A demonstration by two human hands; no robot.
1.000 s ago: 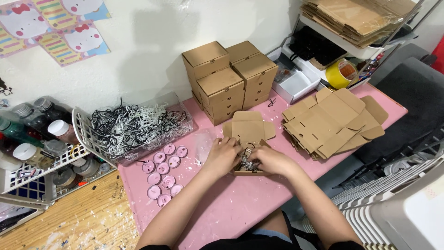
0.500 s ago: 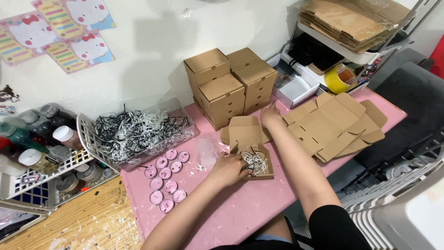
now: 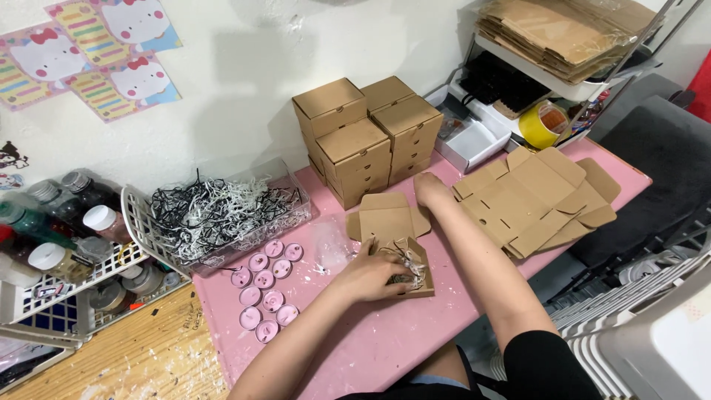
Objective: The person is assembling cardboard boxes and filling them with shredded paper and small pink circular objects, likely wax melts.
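A small open brown cardboard box (image 3: 406, 275) lies on the pink table (image 3: 385, 341), its lid (image 3: 386, 216) folded back and black-and-white shredded paper inside. My left hand (image 3: 368, 272) grips the box's left side, fingers over the filling. Beyond the lid, my right hand (image 3: 431, 190) rests on the table, between the stack of closed brown boxes (image 3: 366, 141) and the pile of flat unfolded boxes (image 3: 535, 200). Its fingers curl down and hide whatever is beneath them.
A clear tub of black-and-white shredded paper (image 3: 222, 211) stands at the left. Several pink round candles (image 3: 265, 290) lie in front of it. A white wire basket of jars (image 3: 67, 252) sits far left. A yellow tape roll (image 3: 543, 124) and a white tray (image 3: 474, 141) are behind.
One second ago both hands were on the open box. My right hand has since left it and moved back and right, to the spot beside the flat boxes. The left hand stays on the box.
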